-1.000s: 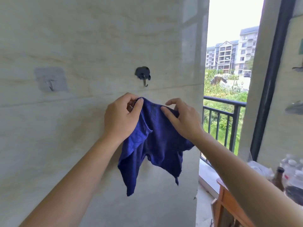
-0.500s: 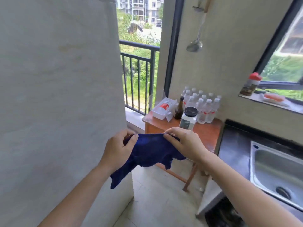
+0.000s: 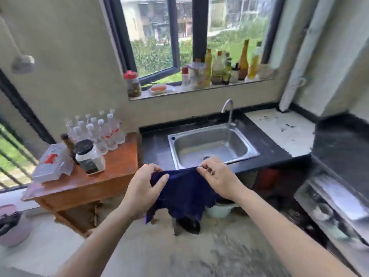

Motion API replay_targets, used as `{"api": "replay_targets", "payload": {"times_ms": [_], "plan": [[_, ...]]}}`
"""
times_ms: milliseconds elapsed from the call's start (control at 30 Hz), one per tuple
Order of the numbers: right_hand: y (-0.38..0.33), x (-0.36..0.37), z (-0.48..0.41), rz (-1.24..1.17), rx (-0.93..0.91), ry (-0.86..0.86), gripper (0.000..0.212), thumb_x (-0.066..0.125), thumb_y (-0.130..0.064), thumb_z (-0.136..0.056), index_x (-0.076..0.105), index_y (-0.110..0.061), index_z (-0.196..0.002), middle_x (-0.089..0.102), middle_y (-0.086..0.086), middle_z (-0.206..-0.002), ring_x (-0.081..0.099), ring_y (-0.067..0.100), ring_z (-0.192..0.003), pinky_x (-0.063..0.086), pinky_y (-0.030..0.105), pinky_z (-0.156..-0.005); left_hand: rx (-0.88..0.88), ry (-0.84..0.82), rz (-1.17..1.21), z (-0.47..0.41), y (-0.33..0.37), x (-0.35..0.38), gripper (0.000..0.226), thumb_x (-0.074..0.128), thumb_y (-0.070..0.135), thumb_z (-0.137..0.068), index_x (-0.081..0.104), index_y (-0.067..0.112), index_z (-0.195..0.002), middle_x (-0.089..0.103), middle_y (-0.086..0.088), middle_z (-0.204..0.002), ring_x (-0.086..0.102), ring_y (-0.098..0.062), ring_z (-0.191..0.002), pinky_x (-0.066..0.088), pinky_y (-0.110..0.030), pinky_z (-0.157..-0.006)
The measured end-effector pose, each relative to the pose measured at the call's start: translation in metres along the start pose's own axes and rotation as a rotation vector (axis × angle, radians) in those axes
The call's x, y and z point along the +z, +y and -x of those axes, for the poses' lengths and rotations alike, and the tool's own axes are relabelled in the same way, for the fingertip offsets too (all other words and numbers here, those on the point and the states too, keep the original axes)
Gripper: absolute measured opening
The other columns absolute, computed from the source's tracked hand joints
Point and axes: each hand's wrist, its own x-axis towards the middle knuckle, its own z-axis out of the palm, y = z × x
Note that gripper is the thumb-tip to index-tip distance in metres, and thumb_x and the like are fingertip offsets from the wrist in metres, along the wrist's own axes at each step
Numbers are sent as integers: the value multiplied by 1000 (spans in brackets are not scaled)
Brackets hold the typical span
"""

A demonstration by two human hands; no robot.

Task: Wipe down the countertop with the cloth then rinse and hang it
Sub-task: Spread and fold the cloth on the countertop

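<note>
A dark blue cloth (image 3: 183,192) hangs stretched between both my hands, in the air in front of the counter. My left hand (image 3: 142,188) pinches its left top corner and my right hand (image 3: 216,176) pinches its right top edge. Just beyond them a black countertop (image 3: 265,148) holds a steel sink (image 3: 211,144) with a curved tap (image 3: 228,110) at its back. A pale, stained stretch of counter (image 3: 279,128) lies to the right of the sink.
A wooden side table (image 3: 117,166) to the left carries water bottles (image 3: 97,130), a white jar (image 3: 88,156) and a plastic box (image 3: 52,162). Bottles line the window sill (image 3: 199,88). Another black counter (image 3: 343,148) runs along the right. A bowl and dark objects sit on the floor under the sink.
My view has swung right from the tiled wall with hooks to the sink and counter. Both hands have kept hold of the blue cloth and lowered it.
</note>
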Motion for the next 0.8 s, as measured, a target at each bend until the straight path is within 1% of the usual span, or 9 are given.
{"api": "replay_targets", "payload": {"times_ms": [100, 200, 300, 400, 467, 500, 633, 700, 800], "plan": [[59, -61, 39, -37, 115, 73, 17, 49, -37, -103, 59, -23, -99, 63, -6, -86, 56, 10, -77, 48, 36, -76, 70, -84, 10, -34, 57, 72, 7, 63, 31, -94, 60, 25, -96, 59, 11, -92, 56, -6, -87, 45, -27, -78], [127, -131, 85, -14, 223, 124, 15, 48, -36, -103, 57, -25, -98, 65, -6, -86, 59, 14, -80, 48, 39, -79, 133, -150, 67, -56, 121, 157, 3, 64, 27, -94, 60, 27, -94, 60, 10, -93, 58, -8, -88, 44, -28, -79], [189, -202, 138, 34, 343, 180, 13, 46, -37, -103, 55, -30, -97, 63, -9, -87, 58, 12, -83, 47, 36, -79, 249, -247, 74, -75, 187, 243, 12, 61, 25, -96, 56, 35, -92, 58, 14, -93, 55, -8, -89, 42, -28, -79], [236, -271, 190, 70, 446, 281, 14, 45, -37, -103, 56, -31, -96, 62, -11, -89, 56, 8, -85, 46, 32, -79, 357, -335, 46, -90, 258, 321, 13, 55, 30, -99, 51, 40, -91, 53, 14, -92, 49, -12, -90, 39, -33, -78], [261, -310, 224, 77, 517, 369, 14, 46, -35, -103, 58, -31, -98, 64, -11, -92, 56, 6, -87, 45, 29, -79, 435, -378, 30, -95, 305, 366, 5, 53, 32, -100, 55, 34, -95, 51, 10, -92, 48, -16, -93, 41, -35, -80], [273, -328, 240, 80, 559, 419, 13, 46, -37, -103, 58, -33, -99, 64, -12, -94, 57, 5, -88, 45, 29, -79, 482, -397, 19, -98, 328, 387, 7, 52, 34, -100, 58, 29, -100, 50, 8, -94, 48, -17, -95, 40, -35, -81], [320, -382, 293, 119, 670, 600, 12, 47, -36, -103, 58, -34, -100, 62, -12, -97, 57, 5, -90, 45, 29, -81, 675, -471, -4, -115, 411, 462, 21, 47, 39, -100, 60, 25, -109, 50, 3, -100, 44, -17, -101, 37, -31, -82], [338, -399, 317, 138, 723, 679, 12, 47, -37, -103, 59, -35, -101, 61, -12, -97, 57, 6, -91, 46, 29, -82, 751, -522, 15, -121, 442, 499, 21, 47, 39, -100, 60, 24, -108, 49, 3, -98, 45, -19, -99, 41, -34, -84], [359, -421, 356, 165, 838, 757, 15, 46, -40, -103, 60, -34, -102, 58, -11, -94, 56, 5, -89, 45, 27, -83, 869, -595, 61, -125, 485, 557, 17, 50, 35, -100, 62, 22, -105, 47, 4, -92, 46, -20, -94, 43, -36, -78]]}}
